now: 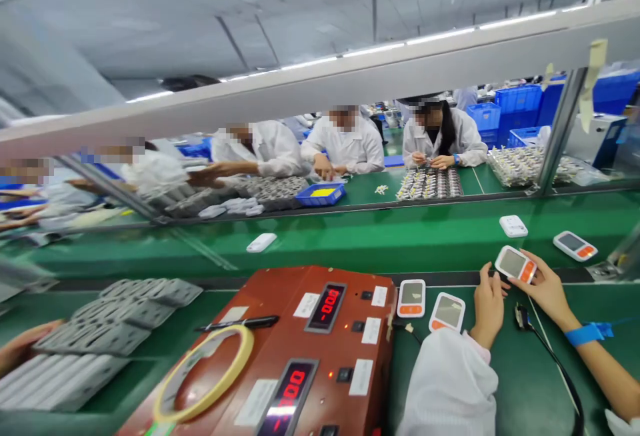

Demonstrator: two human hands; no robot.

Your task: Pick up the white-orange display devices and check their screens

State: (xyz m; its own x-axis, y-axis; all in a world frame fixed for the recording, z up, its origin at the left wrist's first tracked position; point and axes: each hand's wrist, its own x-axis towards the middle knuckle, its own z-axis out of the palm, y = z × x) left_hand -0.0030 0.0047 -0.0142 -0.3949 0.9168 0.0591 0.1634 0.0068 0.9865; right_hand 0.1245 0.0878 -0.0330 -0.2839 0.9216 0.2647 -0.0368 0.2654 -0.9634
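At the near edge of the green conveyor belt [360, 239], a small white device with a grey screen and an orange end [515, 265] is held between both hands. It is gripped by the right hand [547, 289] from the right, with fingers curled round its orange end, while its left corner is touched by the fingertips of the left hand [487, 303], whose white sleeve [450, 383] reaches in from below. A blue wrist strap [585, 334] is worn on the right forearm.

2 more devices of the same kind, one upright [411, 298] and one tilted [447, 312], are laid just left of the left hand on the green table surface. A black plug with a cable [523, 317] is seen between the hands, on the table. Further along the belt, another screened device [575, 245] and a white square part [513, 226] are set apart from each other.

To the left, a red-brown tester box with 2 red digit displays [300, 343] is placed; a yellow tape ring [205, 373] and a black pen [240, 323] rest on its top. Grey trays [120, 316] are stacked at the far left. Across the belt, several people in white coats [345, 146] are seated at work.
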